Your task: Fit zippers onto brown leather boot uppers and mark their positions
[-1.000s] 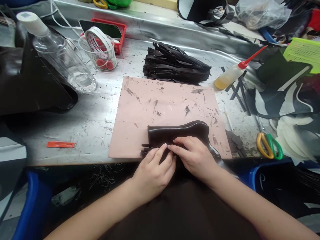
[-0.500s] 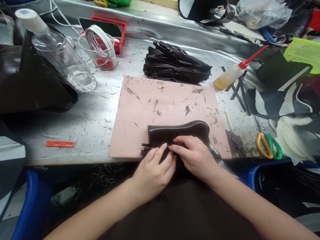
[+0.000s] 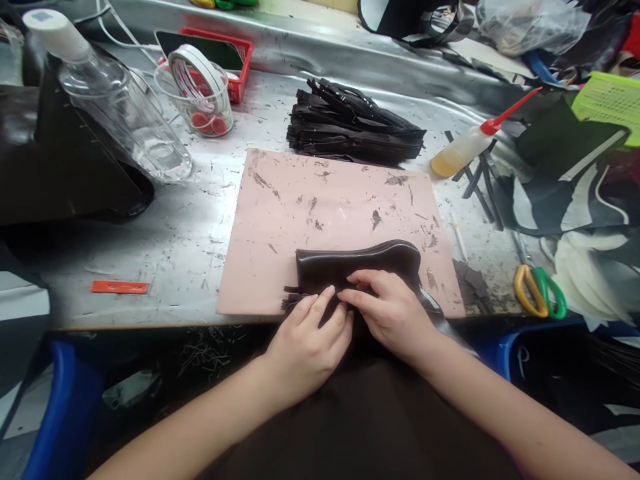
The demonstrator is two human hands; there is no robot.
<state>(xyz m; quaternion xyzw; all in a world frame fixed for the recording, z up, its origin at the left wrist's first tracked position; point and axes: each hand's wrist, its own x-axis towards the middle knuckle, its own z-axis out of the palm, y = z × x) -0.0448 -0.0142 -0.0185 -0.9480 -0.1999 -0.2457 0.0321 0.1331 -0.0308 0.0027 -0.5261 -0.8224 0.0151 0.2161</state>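
A folded dark brown leather piece [image 3: 357,261] with a glossy, curved right end lies at the near edge of a pink board. Along its near side runs a black strip [image 3: 290,301] with frayed left ends, mostly covered by my hands. My left hand [image 3: 310,340] is closed, its fingers together, pressing down on the strip and the leather's near edge. Just to its right, my right hand [image 3: 393,310] pinches the same edge with thumb and index finger. The two hands' fingertips nearly meet, and what lies right under them is hidden.
Beyond the pink board [image 3: 280,200] lies a bundle of black strips [image 3: 355,127]. A red-tipped glue bottle [image 3: 463,153] and scissors [image 3: 531,291] are on the right. A clear bottle [image 3: 125,113], a cup with tape [image 3: 213,120] and an orange strip [image 3: 119,287] are left. Blue bins [image 3: 65,400] flank me.
The camera view has shifted very slightly. Both hands and the leather piece keep the same place and pose.
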